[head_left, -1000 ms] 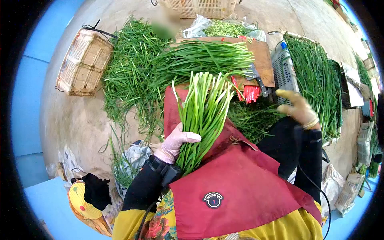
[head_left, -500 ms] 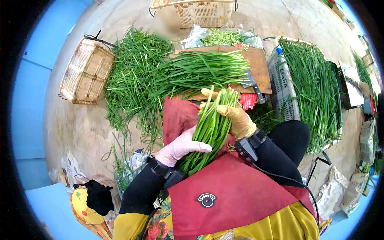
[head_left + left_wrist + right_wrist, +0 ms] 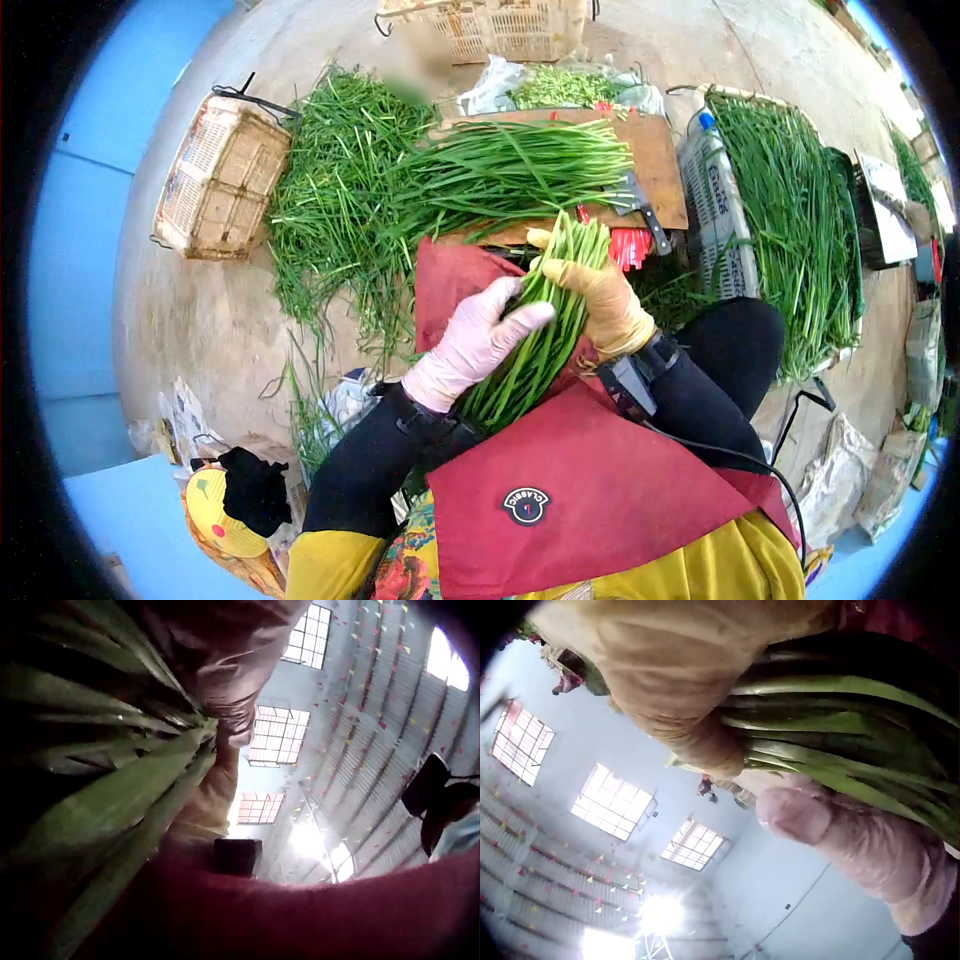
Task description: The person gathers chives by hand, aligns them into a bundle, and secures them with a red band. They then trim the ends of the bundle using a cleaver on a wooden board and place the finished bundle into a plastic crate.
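Head view, mid-frame: the bundle of green stalks [image 3: 527, 368] is held over the red apron [image 3: 590, 510]. The right hand [image 3: 607, 308], which I saw empty at the right a second ago, now grips the bundle's upper part; the left hand [image 3: 468, 347] has moved higher, thumb and fingers around the stalks. The knife [image 3: 654, 226] stays right of centre.
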Action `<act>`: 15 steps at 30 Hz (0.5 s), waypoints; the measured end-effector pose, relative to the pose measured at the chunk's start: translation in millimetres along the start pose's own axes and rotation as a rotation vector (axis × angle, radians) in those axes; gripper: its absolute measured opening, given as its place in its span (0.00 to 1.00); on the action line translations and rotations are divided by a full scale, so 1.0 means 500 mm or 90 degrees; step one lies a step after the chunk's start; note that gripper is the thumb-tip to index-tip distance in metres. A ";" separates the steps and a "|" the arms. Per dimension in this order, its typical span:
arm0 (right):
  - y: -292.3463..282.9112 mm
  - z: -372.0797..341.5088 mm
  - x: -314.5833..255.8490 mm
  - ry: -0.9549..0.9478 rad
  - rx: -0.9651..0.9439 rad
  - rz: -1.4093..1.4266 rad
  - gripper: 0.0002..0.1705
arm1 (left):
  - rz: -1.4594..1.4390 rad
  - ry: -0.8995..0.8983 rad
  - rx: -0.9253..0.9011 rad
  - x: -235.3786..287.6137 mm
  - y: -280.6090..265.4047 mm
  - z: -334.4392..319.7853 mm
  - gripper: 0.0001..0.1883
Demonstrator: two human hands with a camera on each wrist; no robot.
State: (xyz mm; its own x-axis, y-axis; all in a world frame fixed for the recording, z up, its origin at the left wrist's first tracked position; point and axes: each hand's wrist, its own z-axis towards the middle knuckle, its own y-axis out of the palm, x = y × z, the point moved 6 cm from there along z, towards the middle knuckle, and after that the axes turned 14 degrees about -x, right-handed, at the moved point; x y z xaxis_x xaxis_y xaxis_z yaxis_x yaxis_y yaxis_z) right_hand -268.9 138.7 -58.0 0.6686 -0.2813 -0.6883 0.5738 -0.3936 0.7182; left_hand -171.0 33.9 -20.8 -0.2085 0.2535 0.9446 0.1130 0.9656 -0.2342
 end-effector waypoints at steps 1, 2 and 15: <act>-0.004 -0.003 0.004 0.002 0.001 0.014 0.26 | 0.009 -0.001 0.013 -0.023 -0.004 0.002 0.21; -0.006 -0.006 0.005 0.003 -0.001 0.025 0.26 | 0.019 0.002 0.029 -0.037 -0.011 0.003 0.17; 0.053 0.002 -0.026 -0.023 -0.111 0.006 0.23 | 0.074 -0.006 -0.096 0.063 -0.141 0.086 0.29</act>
State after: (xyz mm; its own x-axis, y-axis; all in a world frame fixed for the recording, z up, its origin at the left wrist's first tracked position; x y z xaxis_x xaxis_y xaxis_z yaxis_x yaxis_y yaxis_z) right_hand -263.1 131.0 -30.0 0.6593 -0.3163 -0.6821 0.6426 -0.2340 0.7296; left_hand -227.4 -23.8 15.6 -0.1949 0.3639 0.9108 0.2808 0.9105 -0.3036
